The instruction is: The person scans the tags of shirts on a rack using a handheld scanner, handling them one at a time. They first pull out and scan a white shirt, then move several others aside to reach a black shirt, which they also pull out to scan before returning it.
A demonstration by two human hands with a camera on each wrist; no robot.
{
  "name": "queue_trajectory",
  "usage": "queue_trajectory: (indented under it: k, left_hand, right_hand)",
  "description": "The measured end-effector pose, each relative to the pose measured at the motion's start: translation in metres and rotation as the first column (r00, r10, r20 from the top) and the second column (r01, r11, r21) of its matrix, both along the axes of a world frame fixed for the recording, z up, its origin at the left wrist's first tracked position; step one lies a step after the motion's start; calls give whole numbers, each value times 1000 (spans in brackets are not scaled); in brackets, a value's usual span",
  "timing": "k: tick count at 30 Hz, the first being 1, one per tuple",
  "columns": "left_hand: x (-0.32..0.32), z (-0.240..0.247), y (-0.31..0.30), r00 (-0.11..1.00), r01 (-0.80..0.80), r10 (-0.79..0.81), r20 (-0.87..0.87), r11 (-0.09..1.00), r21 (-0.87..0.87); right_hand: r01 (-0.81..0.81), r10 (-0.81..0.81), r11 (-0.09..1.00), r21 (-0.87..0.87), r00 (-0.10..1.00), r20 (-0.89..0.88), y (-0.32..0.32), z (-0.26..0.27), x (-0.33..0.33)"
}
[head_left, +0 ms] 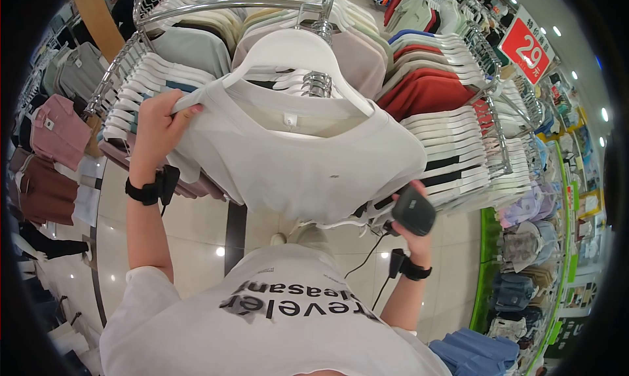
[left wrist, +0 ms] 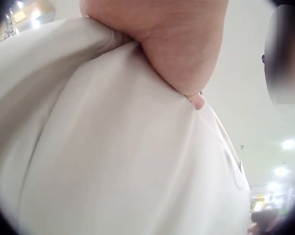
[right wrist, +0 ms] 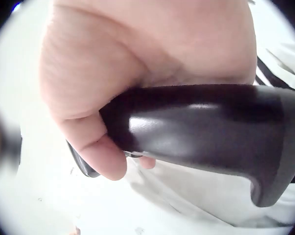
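A pale off-white shirt (head_left: 295, 169) hangs spread on a white hanger (head_left: 288, 48) in the middle of the head view. My left hand (head_left: 157, 124) pinches its shoulder beside the hanger's left end; in the left wrist view the hand (left wrist: 172, 44) grips the bunched cloth (left wrist: 123, 142). My right hand (head_left: 413, 209) holds a black handheld device (head_left: 414, 212) near the shirt's lower right side. In the right wrist view the hand (right wrist: 147, 54) wraps round the device's dark handle (right wrist: 201, 129), with the thumb curled at its side.
Chrome racks (head_left: 229, 4) with hanging garments stand behind and on both sides of the shirt. Red garments (head_left: 426, 94) hang at the right, under a red price sign (head_left: 526, 46). A black cable (head_left: 367, 255) trails below the device. Folded blue clothing (head_left: 475, 351) lies at the lower right.
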State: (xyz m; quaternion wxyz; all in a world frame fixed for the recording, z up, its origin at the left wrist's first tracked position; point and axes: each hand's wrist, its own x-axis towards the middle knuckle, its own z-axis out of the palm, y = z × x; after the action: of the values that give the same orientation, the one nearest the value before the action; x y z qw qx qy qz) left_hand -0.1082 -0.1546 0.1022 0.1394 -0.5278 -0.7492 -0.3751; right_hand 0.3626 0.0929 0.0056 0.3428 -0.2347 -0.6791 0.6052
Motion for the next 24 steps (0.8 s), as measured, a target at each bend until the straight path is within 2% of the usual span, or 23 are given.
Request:
queue_trajectory:
  k: [1,2,7,9,11,13,14,15,18,19,22,23,24]
  left_hand:
    - [2,0,0,1000,-2,2,0,1000,-4]
    - [4,1,0,1000,19,-19,6,1000,-3]
    - [11,3,1,997,75,-75,26,997,-3]
    - [12,3,1,997,79,-79,-10,997,5]
    - [11,2,-1,999,46,-46,-18,999,14]
    - [11,1,-2,1000,13,-12,-26,999,30]
    - [9,1,-3,1000,-11,11,-7,1000,10]
    - [8,1,-5,999,-35,35,11,999,-12]
    - [11,2,-6,999,-27,27,23,999,19]
    - [11,2,-6,999,-33,33,21,999,18]
    - [11,-1,-4,999,-43,44,-32,999,28]
    - [11,-2,-4,998,-46,48,-48,999,27]
    - [11,-3,-3,997,-49,50,-64,998,27]
  right_hand:
    - [-21,22,1000,23,996,-90,0,16,-5]
    - [0,22,983,183,993,-117,8,22,-7]
    - [-124,144,976,178,984,-107,12,29,-7]
    - [-234,242,875,425,970,35,9,31,-14]
    - [-221,217,881,418,974,58,1,30,-21]
    - [-262,251,958,121,963,97,1,5,-13]
    - [-268,245,951,152,957,157,2,-4,-8]
    - [-242,222,961,138,964,145,3,-19,-2]
    - [-137,140,990,-29,977,159,-4,-40,11]
    - [-143,146,989,-29,977,157,-3,-49,19]
    - [72,-66,997,-12,964,257,4,-69,38]
    - [72,-66,997,-14,964,258,5,-71,43]
    - [140,-141,990,22,954,263,8,-74,49]
